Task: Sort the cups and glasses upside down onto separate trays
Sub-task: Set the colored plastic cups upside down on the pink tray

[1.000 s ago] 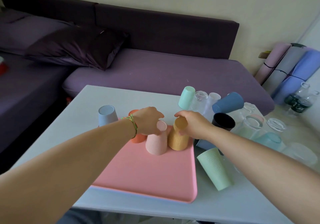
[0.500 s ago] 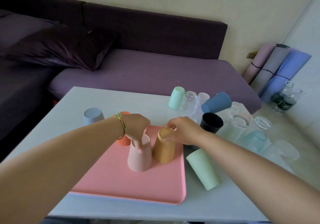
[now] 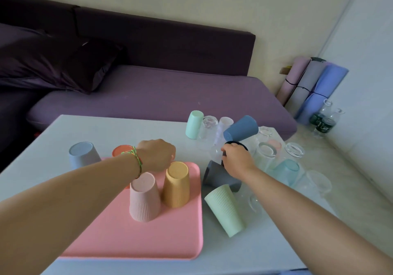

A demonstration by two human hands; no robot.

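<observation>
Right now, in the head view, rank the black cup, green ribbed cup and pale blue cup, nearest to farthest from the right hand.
1. black cup, gripped by the right hand.
2. green ribbed cup, just right of the pink tray.
3. pale blue cup, far left.

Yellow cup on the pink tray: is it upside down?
Upside down. The yellow cup has its closed base up, wider end on the pink tray.
</observation>
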